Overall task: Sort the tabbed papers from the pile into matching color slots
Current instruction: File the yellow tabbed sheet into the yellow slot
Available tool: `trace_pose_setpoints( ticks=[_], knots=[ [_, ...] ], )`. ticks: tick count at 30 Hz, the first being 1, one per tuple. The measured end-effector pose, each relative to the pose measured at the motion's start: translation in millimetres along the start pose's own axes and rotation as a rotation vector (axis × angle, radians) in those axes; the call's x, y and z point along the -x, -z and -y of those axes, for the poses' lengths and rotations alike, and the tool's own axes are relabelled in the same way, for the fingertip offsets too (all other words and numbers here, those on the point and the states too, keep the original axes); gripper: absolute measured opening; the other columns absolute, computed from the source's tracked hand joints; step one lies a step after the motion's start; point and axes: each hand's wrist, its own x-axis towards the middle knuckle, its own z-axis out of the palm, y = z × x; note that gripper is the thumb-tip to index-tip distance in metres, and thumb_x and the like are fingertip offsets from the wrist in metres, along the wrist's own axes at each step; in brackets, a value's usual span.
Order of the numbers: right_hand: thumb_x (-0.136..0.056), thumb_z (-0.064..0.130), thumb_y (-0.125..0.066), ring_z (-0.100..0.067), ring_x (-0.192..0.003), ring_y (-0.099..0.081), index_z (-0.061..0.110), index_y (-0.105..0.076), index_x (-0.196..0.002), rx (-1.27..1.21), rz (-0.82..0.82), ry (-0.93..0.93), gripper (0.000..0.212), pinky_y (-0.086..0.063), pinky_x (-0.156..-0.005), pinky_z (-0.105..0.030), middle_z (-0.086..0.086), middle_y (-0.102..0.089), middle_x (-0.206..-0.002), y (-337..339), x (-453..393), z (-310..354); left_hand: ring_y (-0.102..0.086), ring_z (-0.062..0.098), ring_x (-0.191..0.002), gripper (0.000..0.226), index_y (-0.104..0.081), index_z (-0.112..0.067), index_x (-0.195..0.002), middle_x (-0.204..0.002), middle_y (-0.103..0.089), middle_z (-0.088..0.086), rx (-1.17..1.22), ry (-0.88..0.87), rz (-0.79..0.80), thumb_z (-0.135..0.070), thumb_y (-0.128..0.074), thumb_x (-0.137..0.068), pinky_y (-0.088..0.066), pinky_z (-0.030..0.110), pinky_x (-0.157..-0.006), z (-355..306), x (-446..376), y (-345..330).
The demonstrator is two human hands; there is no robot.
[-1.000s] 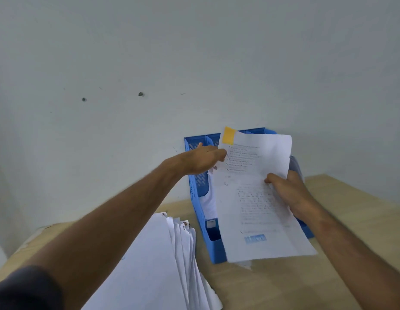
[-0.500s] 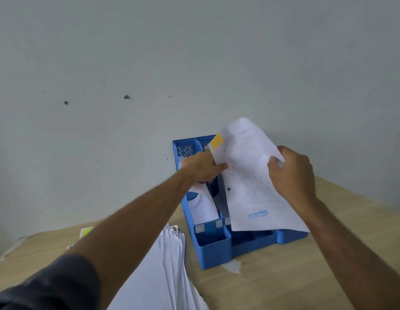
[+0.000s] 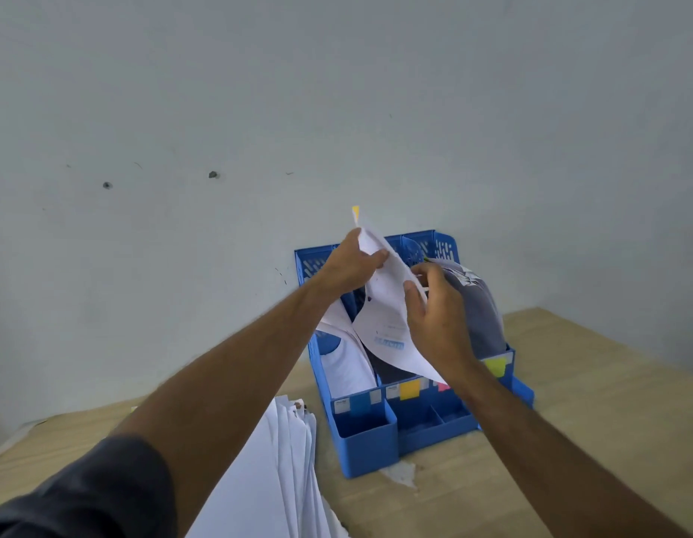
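Nearest the camera, the fanned pile of white papers (image 3: 275,471) lies on the pale wooden table (image 3: 570,413), waiting, while one white printed sheet with a yellow tab at its top corner (image 3: 387,304) hangs tilted over the blue plastic slotted file organiser (image 3: 370,440) just beyond it. This looks like the filing step: the sheet's lower edge needs steering down behind the yellow slot label (image 3: 409,390), not the blue-labelled slot beside it. The left hand (image 3: 350,266) pinches the sheet's upper edge, and the right hand (image 3: 438,316) curls its fingers round the right edge.
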Motion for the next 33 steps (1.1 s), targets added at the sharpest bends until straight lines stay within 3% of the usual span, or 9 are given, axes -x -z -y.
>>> trace_pose_setpoints(
  ticks=[2,5,11,14,16,20,24,28,33],
  knots=[
    [-0.101,0.025,-0.056,-0.012,-0.094,-0.065,0.019,-0.052,-0.120,0.027,0.035,-0.058,0.020,-0.062,-0.075,-0.035,0.008,-0.064,-0.106,-2.8,6.1,-4.0,-0.062,0.012,-0.089,0.083,-0.015,-0.013,-0.158,-0.106,-0.069,-0.003,0.021,-0.044,-0.049,-0.025,-0.068,-0.097,-0.052,0.022,-0.069,-4.4,0.3,8.5],
    [-0.095,0.033,-0.063,-0.021,-0.101,-0.068,0.021,-0.053,-0.122,0.223,0.186,-0.139,0.031,-0.063,-0.076,-0.033,0.002,-0.066,-0.115,3.1,15.6,-9.3,-0.067,0.012,-0.095,0.102,0.003,-0.034,-0.162,-0.101,-0.070,-0.009,-0.008,-0.233,-0.056,-0.020,-0.072,-0.094,-0.058,0.026,-0.076,-5.7,-0.7,22.7],
    [-0.101,0.024,-0.060,-0.024,-0.112,-0.065,0.013,-0.058,-0.133,0.650,0.361,-0.038,0.034,-0.056,-0.090,-0.031,-0.006,-0.068,-0.127,2.9,20.2,-22.5,-0.068,0.013,-0.088,0.043,-0.046,-0.034,-0.136,-0.104,-0.069,-0.004,-0.137,-0.360,-0.016,-0.041,-0.065,-0.098,-0.053,0.026,-0.068,-16.4,-3.0,30.9],
    [-0.102,0.022,-0.056,-0.027,-0.102,-0.067,0.011,-0.058,-0.127,0.531,0.298,-0.096,0.028,-0.058,-0.085,-0.034,-0.010,-0.071,-0.114,-5.8,20.0,-22.5,-0.065,0.008,-0.077,0.029,-0.051,-0.030,-0.121,-0.097,-0.068,-0.009,-0.157,-0.402,-0.065,-0.045,-0.060,-0.098,-0.052,0.036,-0.075,-16.9,-6.3,36.1],
    [-0.100,0.025,-0.052,-0.026,-0.086,-0.068,0.011,-0.060,-0.114,0.426,0.304,-0.168,0.021,-0.056,-0.071,-0.034,-0.009,-0.071,-0.097,-7.6,25.2,-19.4,-0.066,0.012,-0.090,0.028,-0.053,-0.029,-0.119,-0.098,-0.066,-0.017,-0.243,-0.416,-0.091,-0.049,-0.054,-0.099,-0.051,0.046,-0.090,-15.6,-8.4,38.6],
    [-0.095,0.033,-0.053,-0.018,-0.065,-0.059,0.016,-0.056,-0.081,0.397,0.288,-0.222,0.023,-0.050,-0.058,-0.032,0.001,-0.060,-0.069,-4.6,32.4,-22.0,-0.058,0.018,-0.097,0.029,-0.051,-0.023,-0.117,-0.114,-0.068,-0.009,-0.590,-0.333,-0.047,-0.047,-0.039,-0.107,-0.029,0.044,-0.101,-8.5,-10.2,41.0],
    [-0.100,0.028,-0.048,-0.015,-0.063,-0.052,0.015,-0.050,-0.077,0.565,0.277,-0.220,0.026,-0.039,-0.053,-0.026,0.002,-0.050,-0.067,-2.5,31.0,-18.3,-0.060,0.023,-0.105,0.034,-0.046,-0.019,-0.126,-0.112,-0.069,-0.005,-0.652,-0.314,-0.039,-0.045,-0.033,-0.108,-0.026,0.047,-0.104,-2.9,-13.5,37.5],
    [-0.103,0.035,-0.051,-0.019,-0.077,-0.064,0.016,-0.061,-0.093,0.627,0.309,-0.219,0.024,-0.052,-0.064,-0.028,0.000,-0.064,-0.084,-10.8,31.9,-21.8,-0.064,0.022,-0.099,0.031,-0.041,-0.021,-0.127,-0.118,-0.071,-0.005,-0.604,-0.400,-0.081,-0.044,-0.035,-0.108,-0.030,0.048,-0.101,-3.2,-14.6,27.2],
    [-0.091,0.021,-0.063,-0.013,-0.059,-0.051,0.021,-0.045,-0.072,0.201,0.369,-0.302,0.026,-0.037,-0.052,-0.023,0.001,-0.055,-0.066,-17.3,34.6,-15.5,-0.058,0.017,-0.087,0.014,-0.037,-0.024,-0.106,-0.114,-0.072,-0.006,-0.671,-0.481,-0.189,-0.037,-0.033,-0.109,-0.032,0.051,-0.106,-4.7,-17.5,27.3]
  ],
)
